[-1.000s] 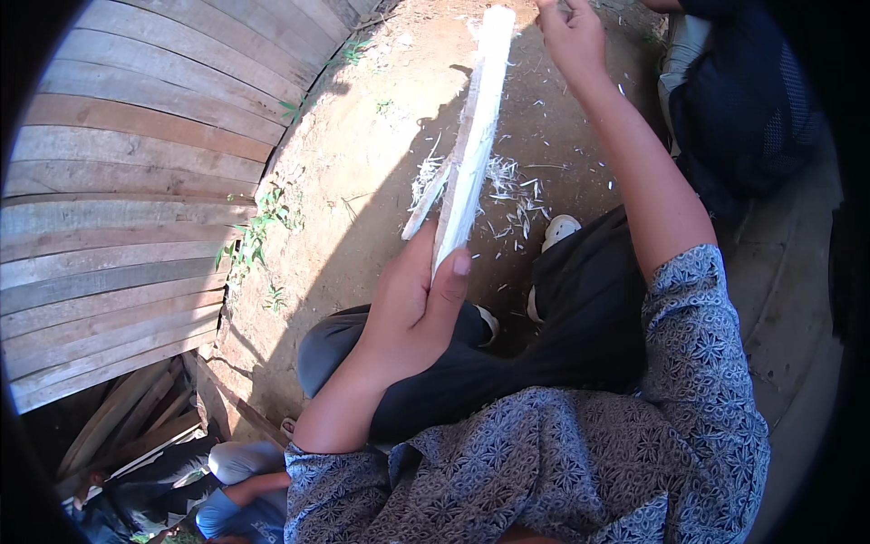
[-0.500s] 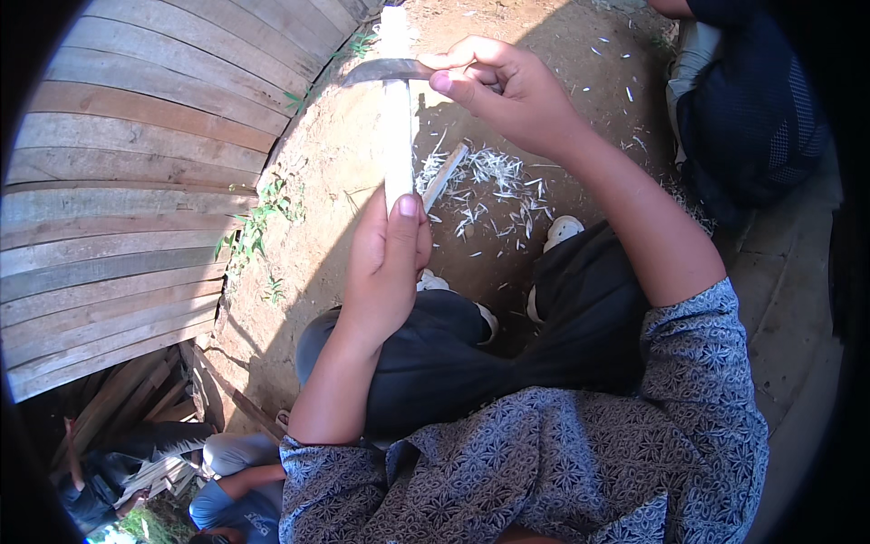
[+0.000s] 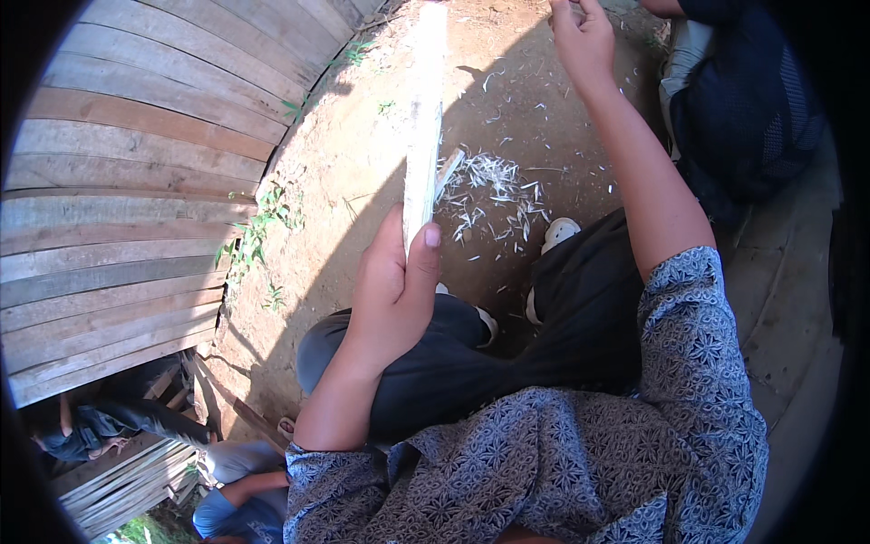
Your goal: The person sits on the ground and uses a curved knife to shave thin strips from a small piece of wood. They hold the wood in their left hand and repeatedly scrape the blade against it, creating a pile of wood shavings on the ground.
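Note:
My left hand (image 3: pixel 394 290) is closed round the lower end of a long pale wooden strip (image 3: pixel 423 136). The strip points away from me, and its far end is washed out by sunlight. At the top edge of the picture is my right hand (image 3: pixel 584 41), well off to the right of the strip, its fingers curled in a pinch. It gripped a knife half a second ago; the blade is now beyond the picture's edge. Beneath the strip, a short piece of wood (image 3: pixel 449 172) lies on the ground beside a heap of pale shavings (image 3: pixel 494 177).
A plank wall (image 3: pixel 136 208) stands on the left, with green weeds (image 3: pixel 263 227) at its foot. A person in dark clothes (image 3: pixel 748 118) is close on the right. More people (image 3: pixel 240 503) sit at the lower left near a bundle of wooden strips (image 3: pixel 127 485).
My right hand has moved up and away from the strip, taking the knife out of view. My left hand has come slightly nearer and right, and the strip has shifted right with it.

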The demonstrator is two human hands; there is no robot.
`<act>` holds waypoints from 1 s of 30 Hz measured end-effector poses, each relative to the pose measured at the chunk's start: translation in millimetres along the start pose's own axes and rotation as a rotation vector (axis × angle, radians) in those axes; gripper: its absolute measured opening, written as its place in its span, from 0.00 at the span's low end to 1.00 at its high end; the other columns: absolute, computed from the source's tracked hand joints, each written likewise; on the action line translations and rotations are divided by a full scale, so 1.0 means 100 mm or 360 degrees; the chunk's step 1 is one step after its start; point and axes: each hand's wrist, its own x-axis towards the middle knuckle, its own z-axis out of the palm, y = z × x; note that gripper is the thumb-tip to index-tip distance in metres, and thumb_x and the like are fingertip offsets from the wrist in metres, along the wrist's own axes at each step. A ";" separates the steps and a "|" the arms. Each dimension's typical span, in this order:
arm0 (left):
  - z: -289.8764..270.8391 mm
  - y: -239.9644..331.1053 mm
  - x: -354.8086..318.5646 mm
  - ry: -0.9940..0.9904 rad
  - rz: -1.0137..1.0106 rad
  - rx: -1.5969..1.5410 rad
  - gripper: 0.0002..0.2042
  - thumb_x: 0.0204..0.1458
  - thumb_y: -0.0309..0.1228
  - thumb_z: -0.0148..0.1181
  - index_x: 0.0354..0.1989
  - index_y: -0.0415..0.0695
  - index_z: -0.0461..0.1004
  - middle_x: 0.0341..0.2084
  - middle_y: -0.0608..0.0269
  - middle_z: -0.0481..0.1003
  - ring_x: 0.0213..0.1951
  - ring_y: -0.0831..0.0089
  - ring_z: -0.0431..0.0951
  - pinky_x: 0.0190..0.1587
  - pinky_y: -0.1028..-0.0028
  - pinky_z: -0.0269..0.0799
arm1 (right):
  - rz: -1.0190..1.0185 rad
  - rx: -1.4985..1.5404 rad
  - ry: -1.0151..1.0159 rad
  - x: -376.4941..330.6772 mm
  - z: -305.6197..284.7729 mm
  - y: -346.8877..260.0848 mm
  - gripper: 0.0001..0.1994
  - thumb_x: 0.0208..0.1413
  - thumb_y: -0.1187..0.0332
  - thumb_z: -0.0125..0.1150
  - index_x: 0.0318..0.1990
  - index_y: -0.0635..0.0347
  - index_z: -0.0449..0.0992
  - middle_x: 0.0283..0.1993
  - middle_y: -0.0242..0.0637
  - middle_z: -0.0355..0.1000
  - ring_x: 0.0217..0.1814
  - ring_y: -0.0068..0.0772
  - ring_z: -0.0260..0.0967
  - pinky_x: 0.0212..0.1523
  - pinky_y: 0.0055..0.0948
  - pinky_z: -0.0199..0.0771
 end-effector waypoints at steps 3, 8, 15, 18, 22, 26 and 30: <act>-0.04 0.01 0.06 0.0050 -0.0052 -0.0122 0.13 0.71 0.40 0.42 0.36 0.46 0.64 0.15 0.78 0.56 0.18 0.88 0.52 0.20 0.82 0.48 | 0.0009 0.0241 -0.0098 0.05 -0.05 -0.10 0.08 0.62 0.75 0.55 0.46 0.63 0.76 0.26 0.23 0.70 0.27 0.16 0.65 0.27 0.21 0.64; -0.11 -0.02 0.16 0.0106 -0.0070 -0.0198 0.14 0.71 0.41 0.41 0.36 0.47 0.64 0.14 0.77 0.56 0.17 0.87 0.52 0.19 0.81 0.48 | 0.0032 0.0715 -0.0873 -0.64 0.13 -1.12 0.09 0.61 0.67 0.65 0.46 0.60 0.78 0.30 0.25 0.75 0.31 0.11 0.67 0.33 0.16 0.66; -0.01 0.10 0.04 0.0020 -0.0126 -0.0169 0.14 0.70 0.41 0.40 0.37 0.46 0.64 0.15 0.77 0.56 0.18 0.88 0.52 0.20 0.82 0.48 | -0.0209 0.0611 -0.0767 -0.74 0.30 -1.11 0.08 0.62 0.69 0.64 0.46 0.60 0.77 0.25 0.20 0.70 0.28 0.06 0.63 0.29 0.15 0.60; -0.04 0.11 0.02 -0.0008 -0.0148 -0.0161 0.14 0.70 0.41 0.41 0.36 0.45 0.64 0.15 0.77 0.56 0.18 0.88 0.52 0.21 0.82 0.48 | -0.0101 0.0593 -0.0701 -0.52 0.26 -1.09 0.05 0.62 0.74 0.57 0.42 0.61 0.77 0.25 0.22 0.70 0.24 0.14 0.62 0.25 0.21 0.61; 0.12 0.07 -0.03 -0.0071 0.0093 -0.0036 0.14 0.70 0.41 0.42 0.37 0.44 0.64 0.15 0.77 0.57 0.18 0.88 0.53 0.21 0.82 0.49 | -0.0210 -0.0129 0.0353 0.30 -0.22 0.06 0.05 0.64 0.70 0.54 0.38 0.58 0.76 0.24 0.26 0.70 0.20 0.15 0.60 0.20 0.20 0.58; -0.09 0.02 0.08 0.0025 -0.0122 -0.0245 0.13 0.70 0.40 0.45 0.39 0.44 0.66 0.15 0.77 0.57 0.18 0.88 0.53 0.21 0.82 0.50 | 0.0392 0.0194 -0.0053 0.21 -0.29 -0.11 0.04 0.64 0.69 0.53 0.41 0.56 0.74 0.22 0.25 0.68 0.18 0.15 0.59 0.18 0.19 0.58; -0.11 -0.01 0.20 0.0241 -0.0124 -0.0167 0.12 0.69 0.40 0.47 0.38 0.46 0.66 0.15 0.79 0.57 0.17 0.89 0.52 0.20 0.83 0.47 | 0.0345 0.0401 -0.0670 -0.25 0.02 -0.82 0.10 0.63 0.71 0.57 0.50 0.59 0.76 0.24 0.26 0.70 0.18 0.16 0.61 0.18 0.20 0.61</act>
